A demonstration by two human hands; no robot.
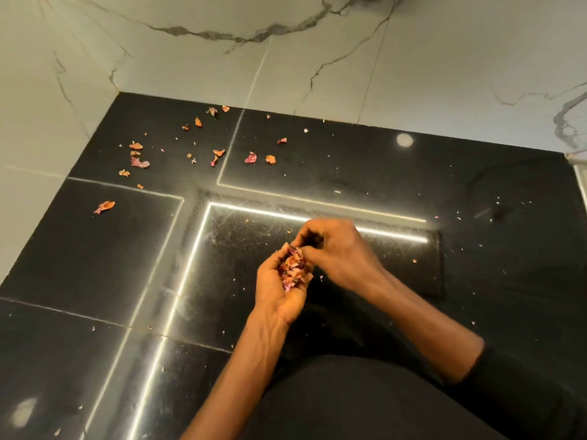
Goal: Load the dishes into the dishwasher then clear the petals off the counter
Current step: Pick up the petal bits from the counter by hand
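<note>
Black counter (349,160), far-left corner against marble wall (317,58), held loose petals (139,162). Left hand (276,300) cupped gathered petals (292,271); right hand (340,255) curled its fingers over them, grip unclear.

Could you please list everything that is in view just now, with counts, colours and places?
counter: one, glossy black slabs with pale joints, fills the lower view
wall: two faces meeting in a corner, white marble with grey veins, behind the counter
loose petals: over a dozen, pink and orange, scattered on the counter's far left part
petal crumbs: many, pale, strewn over the counter
gathered petals: one heap, pink and orange, in the cupped left hand
sleeve: one, black, on the right forearm
left hand: palm up, cupped round the gathered petals
right hand: fingers curled at the top of the heap; whether it pinches a petal is hidden
</note>
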